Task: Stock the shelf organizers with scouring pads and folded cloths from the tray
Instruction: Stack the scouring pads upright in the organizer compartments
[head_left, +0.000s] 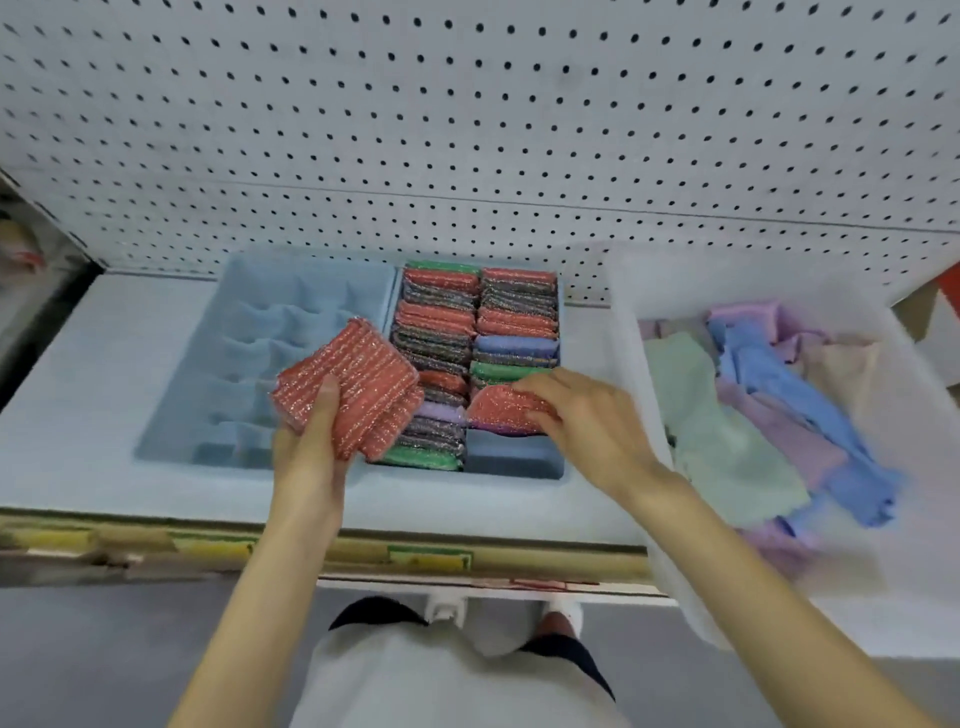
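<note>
Two pale blue organizers stand side by side on the shelf. The left organizer (218, 332) has several bare compartments. The right organizer (519, 467) holds two rows of upright glittery scouring pads in red, grey, green, blue and purple. My left hand (306, 447) grips a small stack of red scouring pads (348, 384) above the gap between the organizers. My right hand (582, 415) pinches one red scouring pad (498, 408) at the near end of the right-hand row. A white tray (628, 312) at the right holds loose cloths (769, 405) in green, blue, purple and pink.
A white pegboard (467, 130) rises behind the shelf. The shelf's front edge (208, 545) carries yellow and green price labels. The tray overhangs the shelf edge at the right. My legs and shoes show on the grey floor below.
</note>
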